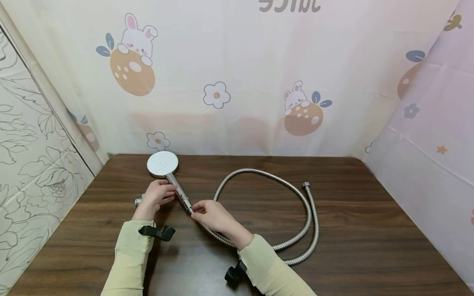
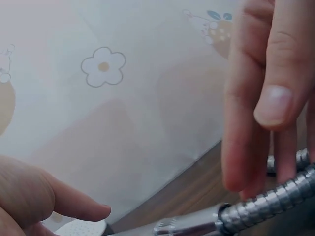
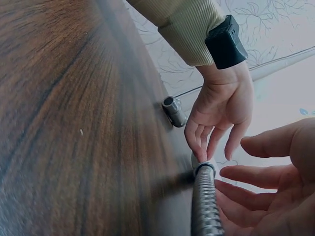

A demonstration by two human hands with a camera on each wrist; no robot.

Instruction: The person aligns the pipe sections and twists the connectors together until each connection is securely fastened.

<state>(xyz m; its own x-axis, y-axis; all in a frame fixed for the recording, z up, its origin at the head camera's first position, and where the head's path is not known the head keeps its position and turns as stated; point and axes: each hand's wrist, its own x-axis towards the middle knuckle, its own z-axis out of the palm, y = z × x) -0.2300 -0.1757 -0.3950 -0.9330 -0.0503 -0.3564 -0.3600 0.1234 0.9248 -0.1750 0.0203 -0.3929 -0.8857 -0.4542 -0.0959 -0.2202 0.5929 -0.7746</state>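
A hand shower lies at the table's back left, its round white spray face [image 1: 162,163] turned up and its chrome handle [image 1: 177,189] pointing toward the right hand. A ribbed metal hose [image 2: 280,199] meets the handle's lower end, with a dark ring showing at the joint. My left hand [image 1: 158,193] is beside the handle, fingertips right at it and thumb apart. Beside the joint is my right hand [image 1: 212,216], its fingers loosely extended. In the right wrist view, the right thumb and fingers [image 3: 251,174] stand spread next to the hose.
The hose loops across the middle of the brown wooden table [image 1: 370,230], its free end nut [image 1: 305,185] lying at the right. A small metal fitting [image 3: 173,112] stands left of the left hand. Behind the table hangs a printed curtain [image 1: 237,61].
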